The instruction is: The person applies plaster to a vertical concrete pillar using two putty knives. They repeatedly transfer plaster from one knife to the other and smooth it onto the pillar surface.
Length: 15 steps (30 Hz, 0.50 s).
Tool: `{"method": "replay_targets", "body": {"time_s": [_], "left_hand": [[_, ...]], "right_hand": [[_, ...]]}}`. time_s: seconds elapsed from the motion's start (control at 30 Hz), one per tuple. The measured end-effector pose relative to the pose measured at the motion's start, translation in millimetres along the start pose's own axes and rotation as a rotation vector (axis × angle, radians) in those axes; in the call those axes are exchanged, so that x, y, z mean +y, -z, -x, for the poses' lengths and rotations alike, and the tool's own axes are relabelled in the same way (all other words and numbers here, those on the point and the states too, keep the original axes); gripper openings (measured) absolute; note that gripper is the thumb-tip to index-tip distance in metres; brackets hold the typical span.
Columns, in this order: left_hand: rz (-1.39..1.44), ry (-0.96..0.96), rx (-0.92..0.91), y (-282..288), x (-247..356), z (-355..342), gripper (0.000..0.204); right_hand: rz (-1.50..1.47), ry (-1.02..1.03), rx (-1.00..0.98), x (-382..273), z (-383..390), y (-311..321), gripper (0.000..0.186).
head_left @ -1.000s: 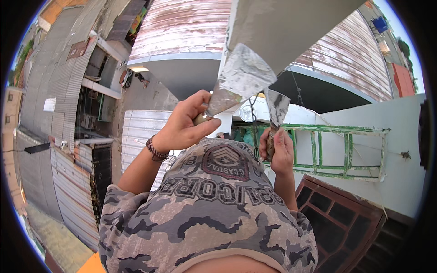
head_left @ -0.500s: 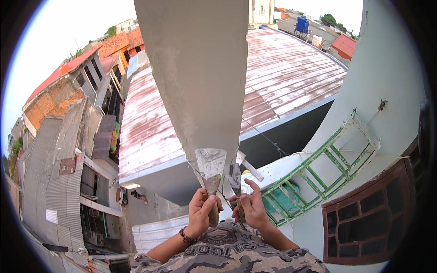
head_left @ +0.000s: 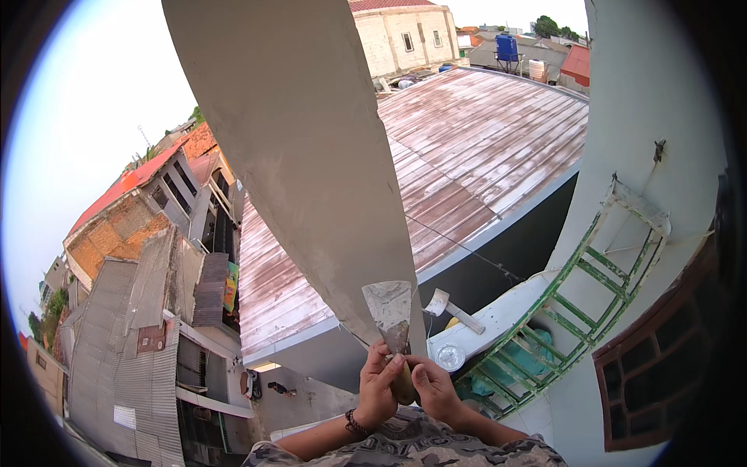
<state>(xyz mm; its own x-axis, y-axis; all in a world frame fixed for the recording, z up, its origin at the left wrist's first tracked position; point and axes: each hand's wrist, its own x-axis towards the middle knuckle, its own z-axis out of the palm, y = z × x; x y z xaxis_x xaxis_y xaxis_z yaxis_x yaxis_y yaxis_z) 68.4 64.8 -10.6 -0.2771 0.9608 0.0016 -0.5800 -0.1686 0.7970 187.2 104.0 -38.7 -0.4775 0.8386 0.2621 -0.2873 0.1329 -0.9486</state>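
A wide putty knife [head_left: 391, 308] stands blade up in front of my chest, its metal smeared with pale, dried filler. My left hand [head_left: 378, 391] is closed round its handle, thumb along the front. Close against it, my right hand [head_left: 436, 387] has its thumb and curled fingers at the same handle. The narrower putty knife seen earlier is out of sight now, and whether it lies behind the wide one I cannot tell. Just beyond the blade rises a grey plastered beam [head_left: 311, 156] with a rough, chipped edge.
A green paint-worn ladder [head_left: 580, 311] leans on the right by a white wall [head_left: 646, 101]. On a white ledge [head_left: 513, 300] lie a white-headed tool [head_left: 459, 313] and a round clear container [head_left: 450, 356]. A rusty metal roof [head_left: 482, 171] and a drop to the ground [head_left: 311, 401] lie beyond.
My view has turned, and the beam now slants to the left. My right hand has come in against the left hand, and the narrower putty knife's blade has gone from sight.
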Motion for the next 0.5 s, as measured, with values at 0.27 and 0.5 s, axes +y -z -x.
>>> {"method": "replay_targets", "body": {"time_s": [0.27, 0.5], "left_hand": [[-0.106, -0.143, 0.022, -4, -12, -17, 0.016], [-0.640, 0.052, -0.036, -21, 8, -24, 0.026]], "right_hand": [[0.103, 0.091, -0.063, -13, -16, 9, 0.030], [-0.019, 0.178, -0.126, -11, -32, 19, 0.031]]}}
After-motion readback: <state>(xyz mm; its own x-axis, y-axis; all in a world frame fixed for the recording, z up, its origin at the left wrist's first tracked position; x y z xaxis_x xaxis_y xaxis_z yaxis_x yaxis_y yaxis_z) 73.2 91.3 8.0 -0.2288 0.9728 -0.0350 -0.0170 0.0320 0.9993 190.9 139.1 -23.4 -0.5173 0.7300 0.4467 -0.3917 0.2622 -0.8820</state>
